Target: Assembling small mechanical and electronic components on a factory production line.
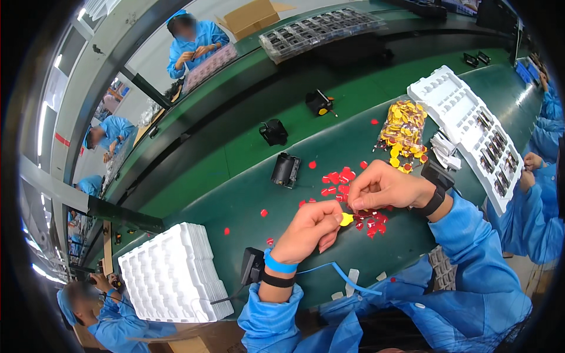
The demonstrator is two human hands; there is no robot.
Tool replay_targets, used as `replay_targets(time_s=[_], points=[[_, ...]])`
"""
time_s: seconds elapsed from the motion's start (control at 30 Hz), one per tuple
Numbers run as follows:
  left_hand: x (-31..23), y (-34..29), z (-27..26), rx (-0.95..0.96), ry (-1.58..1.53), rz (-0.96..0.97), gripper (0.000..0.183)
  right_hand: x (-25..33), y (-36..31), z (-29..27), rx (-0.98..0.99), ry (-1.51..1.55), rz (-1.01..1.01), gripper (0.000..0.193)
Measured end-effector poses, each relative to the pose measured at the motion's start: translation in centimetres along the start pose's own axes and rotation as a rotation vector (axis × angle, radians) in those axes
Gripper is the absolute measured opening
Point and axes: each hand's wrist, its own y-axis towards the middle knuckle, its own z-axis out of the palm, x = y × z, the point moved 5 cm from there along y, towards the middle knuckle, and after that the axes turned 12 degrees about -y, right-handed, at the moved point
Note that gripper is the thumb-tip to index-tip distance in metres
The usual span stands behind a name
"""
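Observation:
My left hand point(307, 229) is closed, pinching a small round yellow piece point(346, 219) between thumb and forefinger. Close beside it, my right hand point(385, 187) has its fingertips pressed together; whatever may be between them is too small to make out. Red round pieces point(339, 177) lie scattered on the green work surface point(247, 250) around and beneath both hands. A black curved housing point(286, 170) rests beyond my left hand. Past my right hand is a clear bag point(403, 125) full of yellow round pieces, some spilling out near its mouth.
A stack of white moulded trays point(170, 273) stands at the left. At the right lies a white tray point(462, 112) holding black parts. Two black units point(319, 102) sit on the green conveyor point(235, 156). A blue cord point(344, 276) runs from my left wristband. Co-workers sit around.

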Motion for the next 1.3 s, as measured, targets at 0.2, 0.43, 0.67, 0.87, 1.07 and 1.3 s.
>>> replay_targets(time_s=[0.2, 0.43, 0.67, 0.87, 1.07, 1.3], points=[[-0.6, -0.8, -0.4, -0.017, 0.123, 0.065, 0.014, 1.2, -0.3, -0.1, 0.028, -0.062, -0.018, 0.015], [-0.4, -0.2, 0.1, -0.053, 0.112, 0.075, 0.02, 1.0, -0.2, 0.6, 0.019, -0.045, -0.091, 0.012], [-0.1, -0.4, -0.4, -0.074, -0.03, 0.016, 0.02, 2.1, -0.4, 0.3, -0.103, -0.129, -0.156, 0.01], [0.3, 0.0, -0.7, -0.094, -0.034, 0.003, 0.019, 0.6, -0.3, 0.1, -0.161, 0.019, -0.01, 0.011], [1.3, 0.1, -0.9, -0.096, 0.009, -0.103, 0.019, 2.1, -0.2, 1.2, -0.039, -0.359, -0.272, 0.006], [1.6, 0.3, -0.5, -0.088, -0.115, -0.105, 0.019, 1.7, -0.1, 1.1, -0.049, -0.385, -0.199, 0.005]])
